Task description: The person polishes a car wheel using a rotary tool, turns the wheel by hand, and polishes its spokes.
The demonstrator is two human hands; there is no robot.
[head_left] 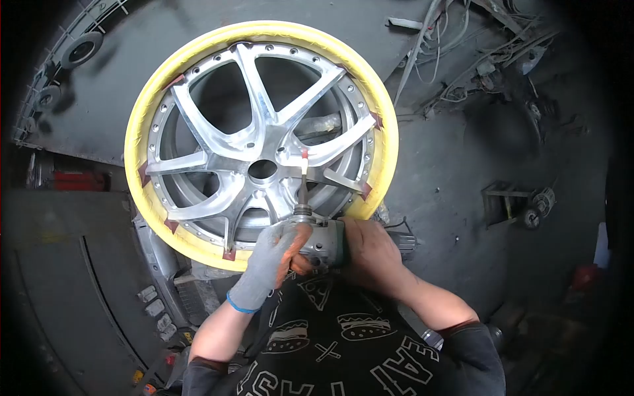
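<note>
The left hand (274,254) curls fingers round a power tool (323,243); the right hand (373,247) hides its own. Slipping could gouge the wheel (269,137).

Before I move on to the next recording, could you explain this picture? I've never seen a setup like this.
There is no robot here: one camera, worn on the person's head, looks down past the dark shirt. A metal wheel lies face up, its rim wrapped in yellow covering. The gloved left hand and bare right hand grip a power tool. Its slim shaft points at the wheel, with a red tip over a spoke; whether they touch, I can't tell.
</note>
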